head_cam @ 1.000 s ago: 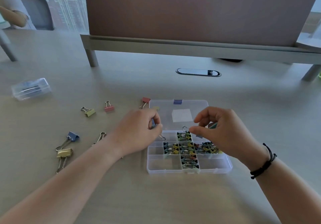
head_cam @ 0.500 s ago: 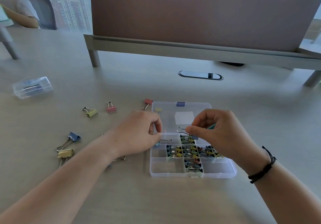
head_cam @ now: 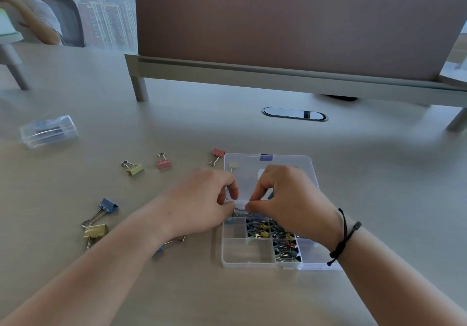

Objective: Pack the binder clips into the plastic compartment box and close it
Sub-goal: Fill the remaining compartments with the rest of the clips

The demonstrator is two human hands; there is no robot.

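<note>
The clear compartment box lies open on the table, its lid flat behind it. Several middle compartments hold small coloured binder clips. My left hand and my right hand meet fingertip to fingertip over the back-left compartment, each pinched on a binder clip of which only a wire loop shows. Something teal peeks from under my right fingers. A yellow clip lies on the lid.
Loose clips lie left of the box: red, pink, yellow, blue, a larger yellow one, and a blue one under my left wrist. A small clear case sits far left. A divider panel stands behind.
Both hands have come together and lowered onto the back-left compartment. My right hand moved left and down with its clip, and my left hand moved slightly right.
</note>
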